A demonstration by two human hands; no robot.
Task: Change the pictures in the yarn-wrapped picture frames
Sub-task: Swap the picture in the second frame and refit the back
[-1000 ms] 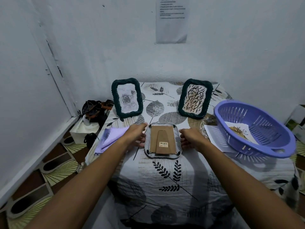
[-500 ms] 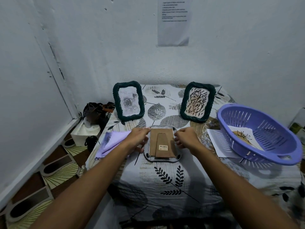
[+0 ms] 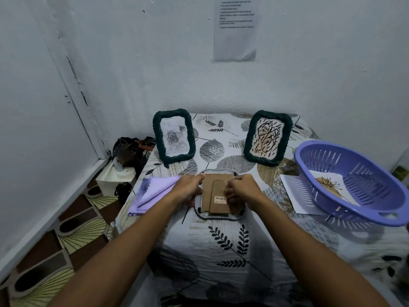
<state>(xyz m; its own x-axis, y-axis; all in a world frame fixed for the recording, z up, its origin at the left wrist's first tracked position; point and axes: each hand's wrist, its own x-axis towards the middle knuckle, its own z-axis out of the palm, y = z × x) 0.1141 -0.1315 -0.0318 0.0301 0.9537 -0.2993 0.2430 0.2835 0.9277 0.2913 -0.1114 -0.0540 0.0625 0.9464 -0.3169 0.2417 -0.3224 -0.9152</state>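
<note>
Face-down frame [image 3: 218, 196] lies flat on the worktop [image 3: 221, 240], right between both hands: left hand [image 3: 188, 188] gripping its left edge, right hand [image 3: 240, 190] curled onto the cardboard backing.

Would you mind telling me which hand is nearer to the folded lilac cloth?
Left. The left hand lies right beside the folded lilac cloth; the right hand is beyond the face-down frame.

The right hand [image 3: 242, 190] has moved in from the frame's [image 3: 219, 214] right edge onto its cardboard back [image 3: 215, 191], fingers curled over the stand. The left hand [image 3: 188, 189] has slid up along the left edge, its fingertips now near the top corner.
</note>
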